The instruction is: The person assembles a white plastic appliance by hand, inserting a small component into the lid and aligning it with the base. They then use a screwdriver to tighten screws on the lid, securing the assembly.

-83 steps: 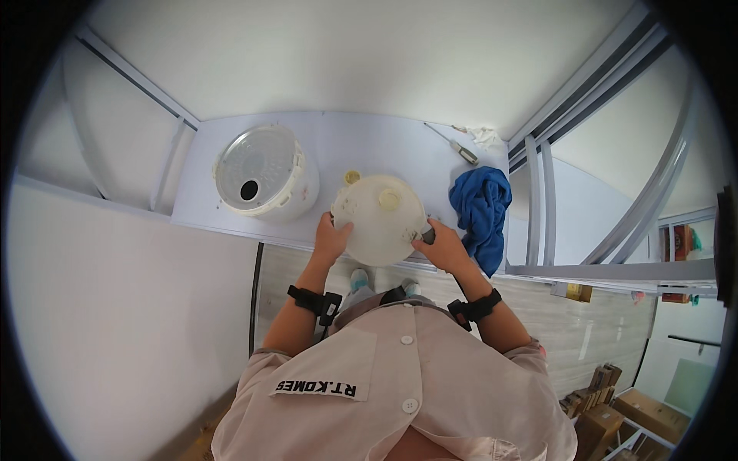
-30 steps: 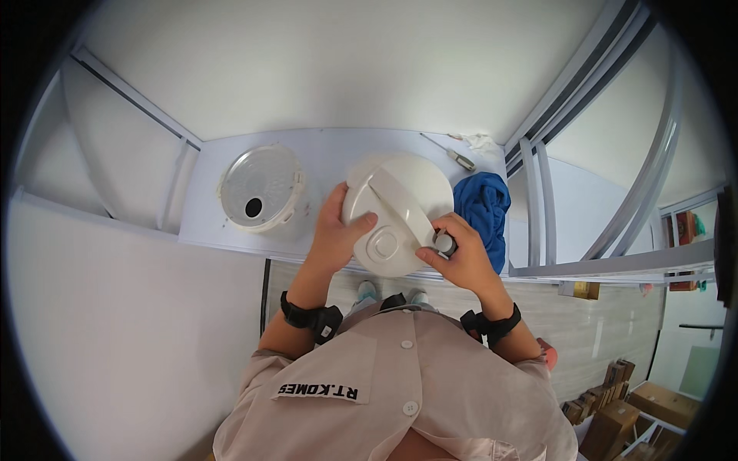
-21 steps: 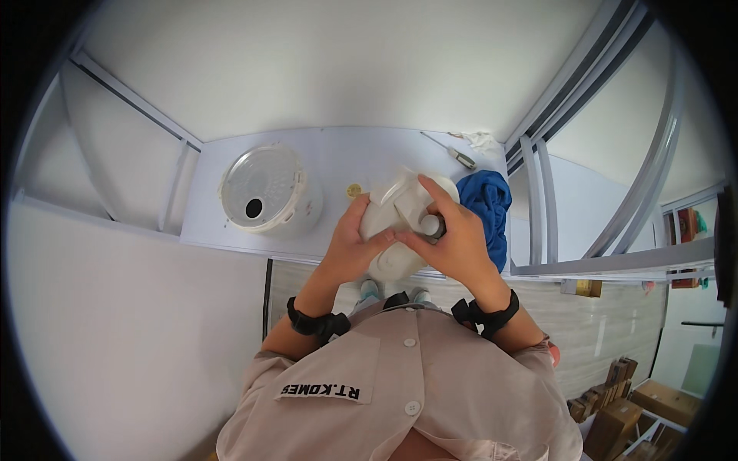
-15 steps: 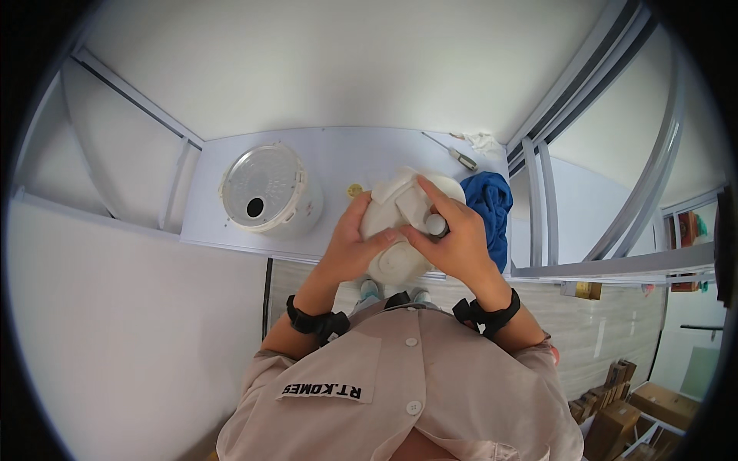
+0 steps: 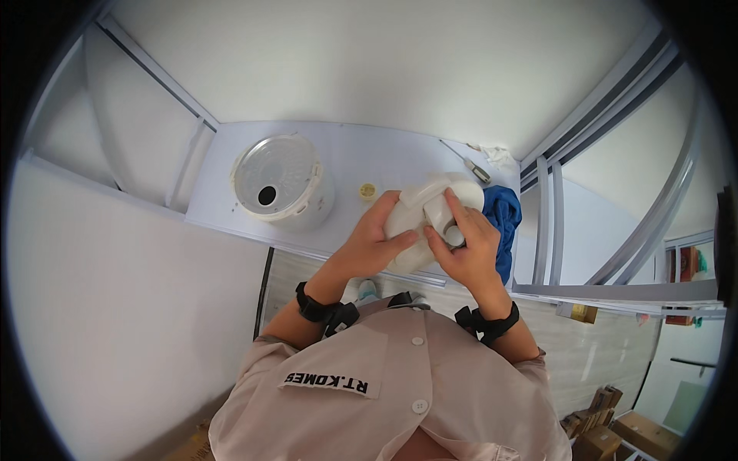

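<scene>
Both my hands are on a white plastic jug-like container [image 5: 411, 219], held over the front edge of the worktop. My left hand [image 5: 374, 242] wraps round its left side, thumb lying across the front. A small cylinder with a pale grey round end [image 5: 454, 236] sits in the grip of my right hand [image 5: 475, 242]; its kind cannot be made out. The right index finger and thumb press against a raised white part of the container. My palms hide much of its sides.
On the worktop [image 5: 207, 196] a white bucket [image 5: 307, 203] with a clear lid and a round black hole stands at left. A yellowish disc [image 5: 367, 191] lies mid-table. At right are a screwdriver [image 5: 480, 174], crumpled white tissue [image 5: 500, 157] and blue cloth [image 5: 503, 219]. Metal frames flank the table.
The container has turned in my hands, so its round bottom part no longer shows below them. My right fingers have shifted over it. The whole view has moved slightly.
</scene>
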The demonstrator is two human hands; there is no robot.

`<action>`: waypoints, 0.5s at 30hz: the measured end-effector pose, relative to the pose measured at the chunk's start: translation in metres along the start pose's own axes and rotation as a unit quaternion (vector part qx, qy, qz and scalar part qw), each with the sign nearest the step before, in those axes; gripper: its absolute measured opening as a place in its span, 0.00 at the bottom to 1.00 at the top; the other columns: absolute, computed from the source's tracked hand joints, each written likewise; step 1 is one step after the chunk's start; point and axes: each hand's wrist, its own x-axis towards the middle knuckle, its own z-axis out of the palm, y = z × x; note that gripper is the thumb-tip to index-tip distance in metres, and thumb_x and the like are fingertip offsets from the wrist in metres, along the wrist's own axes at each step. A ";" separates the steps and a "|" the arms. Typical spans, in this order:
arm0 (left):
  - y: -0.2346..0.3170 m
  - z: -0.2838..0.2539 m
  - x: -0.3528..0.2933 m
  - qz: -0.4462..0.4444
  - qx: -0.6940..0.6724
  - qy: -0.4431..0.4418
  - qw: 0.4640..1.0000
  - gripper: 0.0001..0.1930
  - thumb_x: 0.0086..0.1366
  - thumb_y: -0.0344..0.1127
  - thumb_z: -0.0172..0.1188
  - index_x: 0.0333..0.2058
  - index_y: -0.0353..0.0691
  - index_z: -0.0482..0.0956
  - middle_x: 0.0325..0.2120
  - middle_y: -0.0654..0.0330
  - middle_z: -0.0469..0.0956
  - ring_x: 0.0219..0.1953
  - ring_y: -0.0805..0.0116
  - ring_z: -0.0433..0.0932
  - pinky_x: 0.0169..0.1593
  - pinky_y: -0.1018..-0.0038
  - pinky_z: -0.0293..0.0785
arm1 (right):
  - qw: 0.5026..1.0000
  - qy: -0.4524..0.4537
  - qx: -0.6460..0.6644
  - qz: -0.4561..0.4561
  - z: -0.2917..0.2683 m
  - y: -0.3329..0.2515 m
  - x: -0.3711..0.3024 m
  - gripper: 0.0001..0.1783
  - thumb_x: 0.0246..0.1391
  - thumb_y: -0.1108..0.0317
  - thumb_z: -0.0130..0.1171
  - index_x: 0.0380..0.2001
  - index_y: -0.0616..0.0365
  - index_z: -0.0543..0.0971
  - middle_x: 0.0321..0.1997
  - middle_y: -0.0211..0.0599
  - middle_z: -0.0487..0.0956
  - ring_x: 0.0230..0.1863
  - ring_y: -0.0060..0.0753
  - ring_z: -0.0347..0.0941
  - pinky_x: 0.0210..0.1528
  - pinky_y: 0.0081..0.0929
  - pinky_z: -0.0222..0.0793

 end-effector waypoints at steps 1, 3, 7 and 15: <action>0.001 0.000 0.001 0.004 0.015 0.002 1.000 0.32 0.71 0.32 0.70 0.69 0.34 0.67 0.58 0.60 0.75 0.61 0.71 0.73 0.65 0.69 0.72 | 1.000 0.016 -0.001 -0.014 0.000 0.002 0.000 0.37 0.45 0.65 0.79 0.62 0.62 0.83 0.31 0.40 0.84 0.29 0.42 0.81 0.33 0.32 0.78; 0.005 0.001 0.003 0.012 0.044 0.005 0.999 0.32 0.71 0.32 0.70 0.68 0.34 0.67 0.57 0.60 0.75 0.59 0.71 0.73 0.64 0.70 0.72 | 1.000 -0.008 -0.002 -0.024 -0.005 0.004 0.001 0.37 0.46 0.67 0.79 0.62 0.64 0.83 0.32 0.42 0.84 0.30 0.42 0.81 0.34 0.32 0.78; -0.007 -0.017 0.005 0.019 0.031 0.077 0.996 0.31 0.70 0.32 0.70 0.67 0.34 0.68 0.55 0.59 0.77 0.58 0.71 0.75 0.62 0.71 0.74 | 0.998 0.000 0.055 0.008 -0.018 0.007 0.002 0.36 0.47 0.69 0.78 0.62 0.67 0.82 0.33 0.44 0.85 0.31 0.42 0.82 0.35 0.31 0.78; 0.006 -0.017 0.011 0.000 0.015 0.108 0.994 0.31 0.70 0.32 0.70 0.67 0.34 0.69 0.54 0.58 0.80 0.56 0.71 0.78 0.61 0.70 0.76 | 0.990 0.019 0.130 0.058 -0.020 0.006 0.000 0.37 0.51 0.72 0.80 0.65 0.69 0.80 0.40 0.44 0.87 0.36 0.36 0.81 0.40 0.28 0.76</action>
